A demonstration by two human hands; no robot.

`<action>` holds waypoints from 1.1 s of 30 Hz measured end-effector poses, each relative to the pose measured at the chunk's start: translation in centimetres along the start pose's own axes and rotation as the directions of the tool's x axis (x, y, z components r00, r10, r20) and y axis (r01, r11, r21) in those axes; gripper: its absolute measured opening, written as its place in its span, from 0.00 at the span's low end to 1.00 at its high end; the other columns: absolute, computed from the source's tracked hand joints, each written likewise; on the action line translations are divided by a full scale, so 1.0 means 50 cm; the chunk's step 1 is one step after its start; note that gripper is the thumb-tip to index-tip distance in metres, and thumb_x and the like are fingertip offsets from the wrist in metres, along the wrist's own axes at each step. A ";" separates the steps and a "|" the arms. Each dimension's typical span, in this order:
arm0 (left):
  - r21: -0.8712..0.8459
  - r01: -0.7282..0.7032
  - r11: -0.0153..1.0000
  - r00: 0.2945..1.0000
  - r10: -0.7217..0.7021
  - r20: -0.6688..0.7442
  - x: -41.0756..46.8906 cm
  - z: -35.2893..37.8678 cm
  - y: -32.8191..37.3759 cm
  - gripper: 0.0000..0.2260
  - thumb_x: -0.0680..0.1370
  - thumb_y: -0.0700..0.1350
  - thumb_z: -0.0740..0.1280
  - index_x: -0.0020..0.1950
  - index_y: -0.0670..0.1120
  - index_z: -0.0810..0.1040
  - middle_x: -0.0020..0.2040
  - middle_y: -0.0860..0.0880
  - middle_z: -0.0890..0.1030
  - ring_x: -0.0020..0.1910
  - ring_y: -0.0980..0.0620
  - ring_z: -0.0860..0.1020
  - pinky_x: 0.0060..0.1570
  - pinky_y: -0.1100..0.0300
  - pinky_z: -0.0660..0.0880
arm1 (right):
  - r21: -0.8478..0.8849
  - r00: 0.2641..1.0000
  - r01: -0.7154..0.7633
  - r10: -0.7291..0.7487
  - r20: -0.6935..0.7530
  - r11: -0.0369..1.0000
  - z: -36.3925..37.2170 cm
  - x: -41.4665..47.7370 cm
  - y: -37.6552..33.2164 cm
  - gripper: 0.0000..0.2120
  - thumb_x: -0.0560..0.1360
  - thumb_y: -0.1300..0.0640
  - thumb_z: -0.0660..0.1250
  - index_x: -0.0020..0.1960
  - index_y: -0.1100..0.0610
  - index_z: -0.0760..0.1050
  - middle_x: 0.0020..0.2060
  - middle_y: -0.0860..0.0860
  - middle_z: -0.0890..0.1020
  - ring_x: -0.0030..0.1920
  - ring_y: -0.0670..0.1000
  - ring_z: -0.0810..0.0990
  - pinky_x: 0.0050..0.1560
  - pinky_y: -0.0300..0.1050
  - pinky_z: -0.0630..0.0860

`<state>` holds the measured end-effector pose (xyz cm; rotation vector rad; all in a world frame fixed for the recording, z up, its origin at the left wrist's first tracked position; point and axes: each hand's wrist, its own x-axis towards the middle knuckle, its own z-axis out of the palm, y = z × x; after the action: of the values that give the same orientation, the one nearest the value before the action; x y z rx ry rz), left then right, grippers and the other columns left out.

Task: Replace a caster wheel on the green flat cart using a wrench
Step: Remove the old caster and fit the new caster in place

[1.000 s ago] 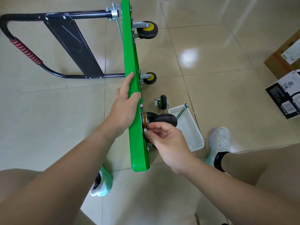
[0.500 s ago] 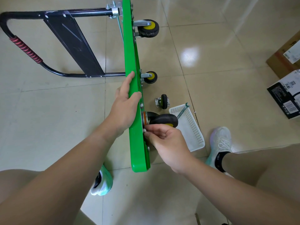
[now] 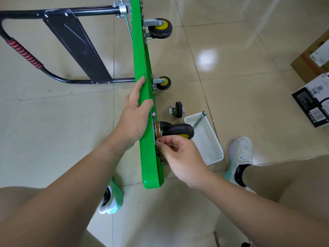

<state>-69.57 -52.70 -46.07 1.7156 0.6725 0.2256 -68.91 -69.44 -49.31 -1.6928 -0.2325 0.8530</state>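
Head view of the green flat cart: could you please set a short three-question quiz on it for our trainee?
1. True or false: the silver metal wrench rests in the white perforated plastic basket.
2. The left hand grips: A) that wrench; B) the edge of the green flat cart; C) that basket.
3. While the right hand pinches a small silver fastener at the cart's underside, how many small black caster wheels lie loose on the tiled floor?

Key: 1 true; 2 B; 3 one.
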 end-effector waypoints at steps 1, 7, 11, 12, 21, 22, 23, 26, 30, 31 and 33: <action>0.008 0.002 1.000 1.000 -0.002 0.001 0.001 0.000 0.001 0.30 0.79 0.50 0.59 0.80 0.68 0.60 0.74 0.52 0.69 0.54 0.60 0.80 0.63 0.55 0.77 | -0.023 1.000 0.006 -0.006 0.004 1.000 0.000 0.000 0.000 0.06 0.78 0.50 0.70 0.52 0.49 0.83 0.44 0.46 0.87 0.49 0.48 0.85 0.56 0.55 0.81; 0.030 0.019 0.999 1.000 -0.019 -0.003 0.004 -0.002 -0.007 0.32 0.73 0.57 0.60 0.77 0.73 0.61 0.74 0.54 0.70 0.67 0.54 0.75 0.72 0.46 0.71 | -0.237 0.993 0.112 -0.118 -0.011 0.965 0.001 -0.007 -0.009 0.12 0.80 0.45 0.65 0.46 0.50 0.82 0.34 0.44 0.83 0.38 0.44 0.81 0.39 0.43 0.76; 0.036 0.019 0.999 1.000 -0.019 -0.001 0.005 0.001 -0.009 0.32 0.73 0.57 0.59 0.77 0.72 0.60 0.75 0.55 0.69 0.69 0.53 0.74 0.73 0.45 0.70 | -0.335 0.989 0.123 -0.145 -0.040 0.934 0.006 -0.006 -0.015 0.19 0.82 0.44 0.61 0.38 0.53 0.76 0.28 0.45 0.76 0.32 0.45 0.74 0.34 0.41 0.65; 0.034 0.023 0.999 1.000 -0.023 -0.002 0.006 0.001 -0.009 0.32 0.72 0.58 0.59 0.76 0.73 0.61 0.75 0.55 0.69 0.70 0.53 0.74 0.73 0.45 0.70 | -0.337 0.988 0.120 -0.144 -0.047 0.934 0.007 -0.005 -0.016 0.20 0.82 0.44 0.60 0.37 0.54 0.75 0.28 0.45 0.76 0.32 0.47 0.75 0.35 0.44 0.66; 0.035 0.008 0.999 1.000 -0.008 0.004 0.008 0.000 -0.013 0.30 0.74 0.55 0.59 0.77 0.72 0.60 0.75 0.55 0.69 0.71 0.53 0.73 0.74 0.44 0.69 | 0.091 0.998 -0.060 0.061 -0.009 0.994 0.007 -0.013 0.001 0.07 0.78 0.50 0.70 0.54 0.47 0.85 0.46 0.42 0.87 0.50 0.44 0.84 0.57 0.48 0.81; 0.034 0.008 0.999 1.000 -0.008 0.004 0.009 0.000 -0.013 0.30 0.75 0.55 0.59 0.77 0.72 0.60 0.75 0.55 0.69 0.71 0.53 0.73 0.74 0.45 0.69 | 0.113 0.997 -0.070 0.071 0.000 0.991 0.008 -0.013 0.001 0.07 0.78 0.51 0.71 0.55 0.48 0.85 0.47 0.43 0.87 0.51 0.44 0.85 0.57 0.48 0.81; 0.031 0.006 0.999 1.000 -0.006 0.002 0.009 0.000 -0.013 0.30 0.75 0.55 0.59 0.77 0.72 0.61 0.75 0.55 0.69 0.70 0.53 0.73 0.74 0.45 0.69 | 0.132 0.997 -0.081 0.082 0.002 0.988 0.009 -0.012 0.002 0.07 0.78 0.52 0.71 0.55 0.49 0.85 0.47 0.44 0.87 0.51 0.45 0.85 0.57 0.49 0.81; 0.027 0.003 1.000 1.000 -0.003 -0.005 0.009 0.001 -0.014 0.31 0.75 0.54 0.59 0.77 0.71 0.61 0.75 0.55 0.69 0.70 0.54 0.74 0.74 0.46 0.69 | 0.169 0.995 -0.103 0.103 0.005 0.980 0.011 -0.011 -0.001 0.06 0.78 0.54 0.71 0.54 0.51 0.84 0.46 0.46 0.87 0.48 0.45 0.86 0.50 0.43 0.81; 0.018 -0.004 1.000 1.000 0.004 0.005 0.010 -0.003 -0.018 0.31 0.73 0.56 0.60 0.76 0.73 0.61 0.75 0.55 0.69 0.70 0.52 0.73 0.73 0.44 0.70 | 0.211 0.994 -0.109 0.106 0.025 0.971 0.015 -0.013 -0.003 0.06 0.80 0.56 0.69 0.54 0.53 0.84 0.45 0.48 0.87 0.45 0.44 0.86 0.42 0.35 0.78; 0.015 -0.005 1.000 1.000 0.005 0.008 0.011 -0.004 -0.020 0.31 0.72 0.58 0.60 0.76 0.74 0.61 0.75 0.55 0.69 0.71 0.52 0.73 0.73 0.44 0.70 | 0.215 0.994 -0.112 0.108 0.030 0.970 0.016 -0.013 -0.004 0.06 0.80 0.56 0.69 0.54 0.53 0.84 0.46 0.48 0.87 0.46 0.45 0.86 0.43 0.37 0.79; 0.010 -0.003 1.000 1.000 0.003 0.008 0.012 -0.005 -0.022 0.32 0.70 0.60 0.59 0.75 0.75 0.61 0.75 0.55 0.69 0.72 0.51 0.73 0.73 0.43 0.70 | 0.209 0.993 -0.114 0.108 0.036 0.971 0.018 -0.012 -0.004 0.07 0.80 0.55 0.68 0.54 0.53 0.84 0.46 0.48 0.87 0.49 0.47 0.86 0.48 0.42 0.81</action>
<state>-69.53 -52.04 -47.17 1.7263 0.6658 0.2176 -69.89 -69.05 -48.95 -1.5081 -0.0613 0.9480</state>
